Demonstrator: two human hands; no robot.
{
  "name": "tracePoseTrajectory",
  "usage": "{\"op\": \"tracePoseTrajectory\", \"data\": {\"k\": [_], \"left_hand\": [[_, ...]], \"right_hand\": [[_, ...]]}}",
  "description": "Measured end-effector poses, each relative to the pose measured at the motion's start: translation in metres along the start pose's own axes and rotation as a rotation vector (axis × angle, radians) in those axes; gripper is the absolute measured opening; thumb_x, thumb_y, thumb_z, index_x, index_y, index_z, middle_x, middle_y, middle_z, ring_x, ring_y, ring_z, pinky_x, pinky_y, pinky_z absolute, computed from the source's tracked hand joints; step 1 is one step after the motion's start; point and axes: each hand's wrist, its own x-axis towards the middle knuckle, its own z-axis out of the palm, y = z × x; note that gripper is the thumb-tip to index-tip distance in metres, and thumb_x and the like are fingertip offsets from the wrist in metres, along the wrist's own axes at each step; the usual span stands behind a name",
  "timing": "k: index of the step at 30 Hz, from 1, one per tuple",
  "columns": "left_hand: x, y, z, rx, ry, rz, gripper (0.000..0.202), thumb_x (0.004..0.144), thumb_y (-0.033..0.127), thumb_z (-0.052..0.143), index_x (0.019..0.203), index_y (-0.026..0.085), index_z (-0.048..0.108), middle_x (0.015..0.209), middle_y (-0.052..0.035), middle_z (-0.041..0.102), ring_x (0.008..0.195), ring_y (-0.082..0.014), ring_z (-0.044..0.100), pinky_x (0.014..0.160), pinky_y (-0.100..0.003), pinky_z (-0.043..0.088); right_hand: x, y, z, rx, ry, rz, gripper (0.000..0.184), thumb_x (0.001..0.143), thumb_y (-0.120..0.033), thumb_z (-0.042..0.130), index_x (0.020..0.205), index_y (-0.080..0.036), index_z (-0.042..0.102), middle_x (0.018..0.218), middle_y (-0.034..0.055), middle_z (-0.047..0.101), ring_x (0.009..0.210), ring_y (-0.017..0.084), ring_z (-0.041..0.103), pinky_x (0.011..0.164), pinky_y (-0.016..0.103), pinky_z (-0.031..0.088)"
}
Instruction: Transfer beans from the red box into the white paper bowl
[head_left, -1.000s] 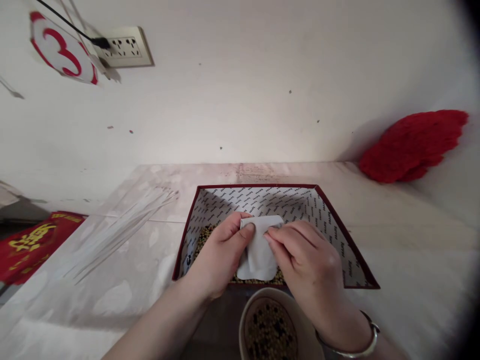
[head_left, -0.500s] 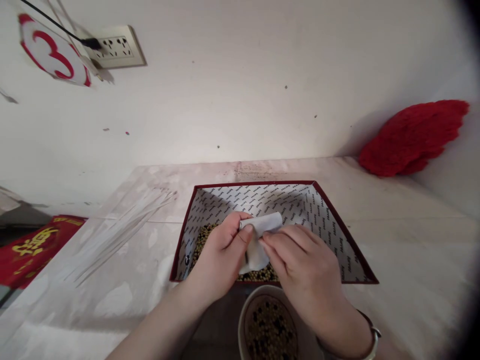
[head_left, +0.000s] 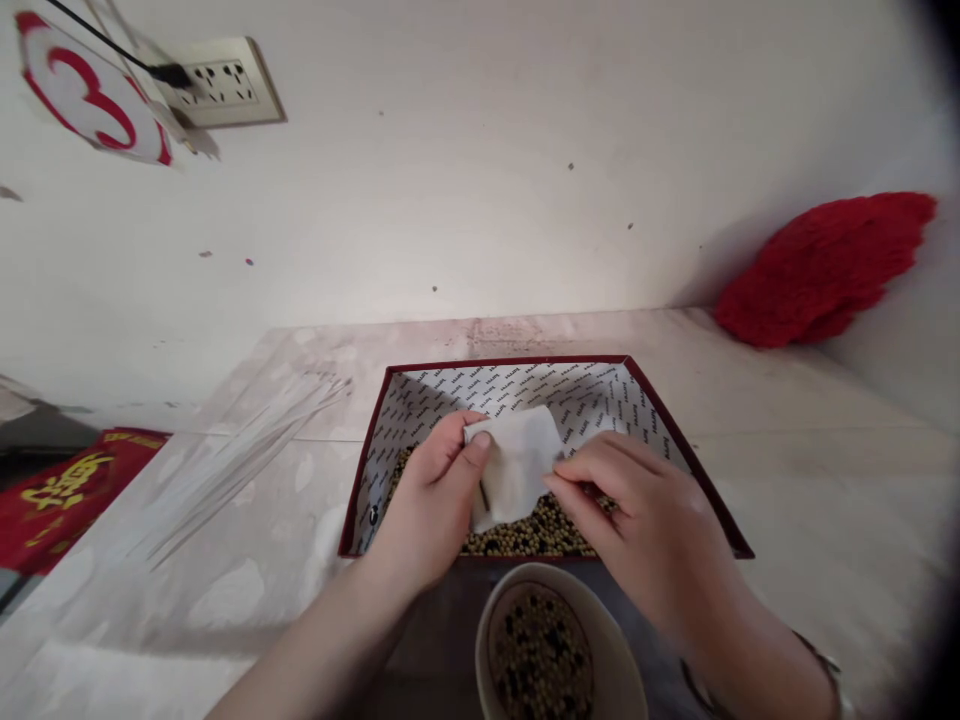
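My left hand [head_left: 431, 505] pinches the upper left corner of a small white cloth pouch [head_left: 514, 462], thumb on top. The fingertips of my right hand [head_left: 649, 530] are closed on the pouch's right edge. Both hands hover over a dark red box [head_left: 682, 440] with a white printed lining, whose bottom is covered with yellowish beans [head_left: 532, 535] mixed with a few dark ones. Just below the hands, at the near edge, stands a pale bowl [head_left: 559, 645] that holds more of the same beans.
A clear plastic sheet [head_left: 225, 470] lies over the table to the left. Farther left is a red item with gold lettering [head_left: 64, 490]. A red fuzzy object [head_left: 821, 265] leans on the wall at the right. On the wall are a power socket [head_left: 217, 85] and a red number sign [head_left: 86, 90].
The pouch has been spread from a bunched fold to flatter and wider. My right hand slid to the right along its edge. The view shifted slightly.
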Motion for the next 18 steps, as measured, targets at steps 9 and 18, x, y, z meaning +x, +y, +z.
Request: {"op": "tracePoseTrajectory", "data": {"k": [9, 18], "left_hand": [[0.004, -0.009, 0.001, -0.18, 0.141, -0.006, 0.017, 0.082, 0.033, 0.052, 0.092, 0.021, 0.058, 0.082, -0.0006, 0.061, 0.072, -0.0139, 0.052, 0.061, -0.022, 0.04], [0.004, -0.01, 0.002, -0.236, 0.118, -0.014, 0.014, 0.081, 0.034, 0.053, 0.089, 0.023, 0.058, 0.072, 0.0018, 0.055, 0.067, -0.0123, 0.048, 0.057, -0.021, 0.038]], "right_hand": [[0.006, 0.015, -0.01, 0.036, -0.273, 0.054, 0.012, 0.084, -0.018, 0.052, 0.076, -0.019, 0.062, 0.075, 0.0019, 0.059, 0.07, 0.015, 0.053, 0.063, 0.027, 0.039], [0.011, 0.035, 0.009, 0.065, -0.608, 0.066, 0.008, 0.076, -0.014, 0.056, 0.075, -0.019, 0.062, 0.075, -0.0003, 0.063, 0.068, 0.013, 0.054, 0.062, 0.023, 0.038]]}}
